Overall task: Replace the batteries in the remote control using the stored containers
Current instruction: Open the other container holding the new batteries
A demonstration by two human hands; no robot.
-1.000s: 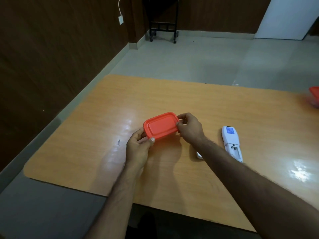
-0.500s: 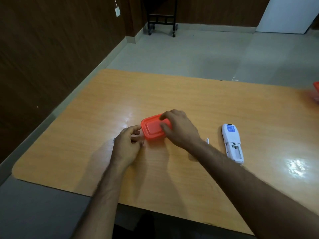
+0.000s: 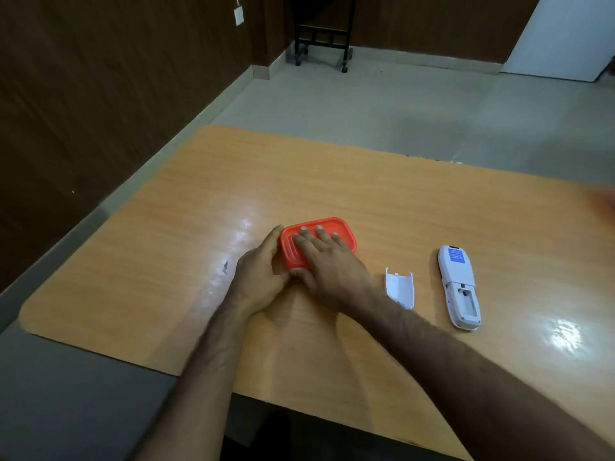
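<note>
Head view, right hand (image 3: 327, 266) flat on container (image 3: 346, 236)

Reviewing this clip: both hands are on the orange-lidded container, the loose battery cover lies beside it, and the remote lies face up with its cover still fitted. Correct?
Not quite. In the head view the remote lies face down with its battery compartment open; the battery cover is off. The rest holds: left hand and right hand on the container.
</note>
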